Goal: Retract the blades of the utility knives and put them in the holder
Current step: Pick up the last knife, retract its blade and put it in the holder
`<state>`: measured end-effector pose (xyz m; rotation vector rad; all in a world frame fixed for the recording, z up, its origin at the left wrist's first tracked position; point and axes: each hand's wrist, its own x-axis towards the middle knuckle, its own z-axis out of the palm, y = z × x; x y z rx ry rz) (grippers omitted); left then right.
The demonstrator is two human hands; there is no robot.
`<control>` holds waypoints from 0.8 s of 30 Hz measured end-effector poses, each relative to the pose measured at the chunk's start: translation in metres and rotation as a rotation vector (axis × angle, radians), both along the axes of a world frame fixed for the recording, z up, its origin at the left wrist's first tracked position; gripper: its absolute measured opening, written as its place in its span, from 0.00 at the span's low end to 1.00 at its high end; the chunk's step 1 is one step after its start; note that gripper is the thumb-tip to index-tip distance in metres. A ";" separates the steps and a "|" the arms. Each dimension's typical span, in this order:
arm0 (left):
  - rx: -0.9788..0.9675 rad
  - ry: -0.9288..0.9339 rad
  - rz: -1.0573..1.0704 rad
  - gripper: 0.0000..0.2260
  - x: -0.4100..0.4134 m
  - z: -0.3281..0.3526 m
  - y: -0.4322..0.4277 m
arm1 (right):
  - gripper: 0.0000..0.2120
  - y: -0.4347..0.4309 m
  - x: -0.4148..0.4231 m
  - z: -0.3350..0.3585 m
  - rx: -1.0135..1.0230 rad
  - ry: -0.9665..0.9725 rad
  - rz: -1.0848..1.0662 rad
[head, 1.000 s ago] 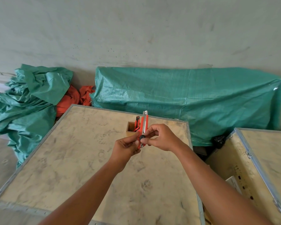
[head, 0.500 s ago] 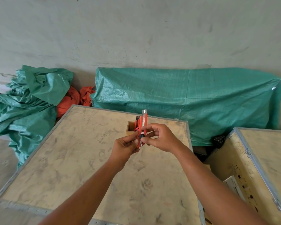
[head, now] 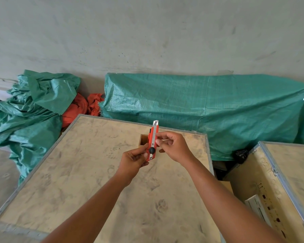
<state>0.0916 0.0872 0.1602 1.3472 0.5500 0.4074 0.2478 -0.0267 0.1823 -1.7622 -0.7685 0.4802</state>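
Note:
I hold a red utility knife [head: 153, 139] upright above the wooden crate top [head: 95, 172]. Its metal tip points up and its black slider knob sits low on the body. My left hand [head: 132, 161] pinches the knife's lower end. My right hand [head: 174, 148] has thumb and forefinger against the knife's right side, the other fingers spread. Just behind the knife stands a small open wooden holder [head: 143, 140], with the top of another red knife [head: 150, 131] showing in it. The knife hides much of the holder.
A second wooden crate [head: 288, 181] stands at the right, with a gap between the two crates. Green tarpaulins lie behind [head: 200, 111] and at the left [head: 33, 109], with orange cloth [head: 77, 109] between them. A grey wall rises at the back.
The black slider knob has moved down the knife body. My right hand's fingers have loosened and spread. The knife stays upright in front of the holder.

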 end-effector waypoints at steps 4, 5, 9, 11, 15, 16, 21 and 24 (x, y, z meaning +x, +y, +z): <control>0.084 0.073 -0.025 0.16 0.015 -0.007 0.021 | 0.11 0.016 0.018 -0.008 -0.062 0.034 -0.011; 0.103 0.088 -0.030 0.16 0.019 -0.009 0.026 | 0.11 0.020 0.022 -0.011 -0.078 0.028 -0.014; 0.150 0.113 -0.041 0.16 0.041 -0.016 0.049 | 0.12 0.040 0.039 -0.020 -0.080 0.044 -0.026; 0.163 0.129 -0.041 0.16 0.053 -0.020 0.060 | 0.12 0.052 0.048 -0.026 -0.071 0.018 -0.061; 0.195 0.206 -0.014 0.16 0.077 -0.040 0.082 | 0.12 0.074 0.060 -0.043 -0.092 -0.068 -0.163; 0.218 0.230 0.003 0.17 0.082 -0.047 0.087 | 0.12 0.079 0.062 -0.048 -0.100 -0.077 -0.187; 0.374 0.460 0.003 0.29 0.103 -0.070 0.099 | 0.10 0.097 0.065 -0.082 -0.133 -0.179 -0.277; 0.359 0.566 -0.047 0.32 0.113 -0.087 0.106 | 0.09 0.108 0.065 -0.097 -0.160 -0.255 -0.310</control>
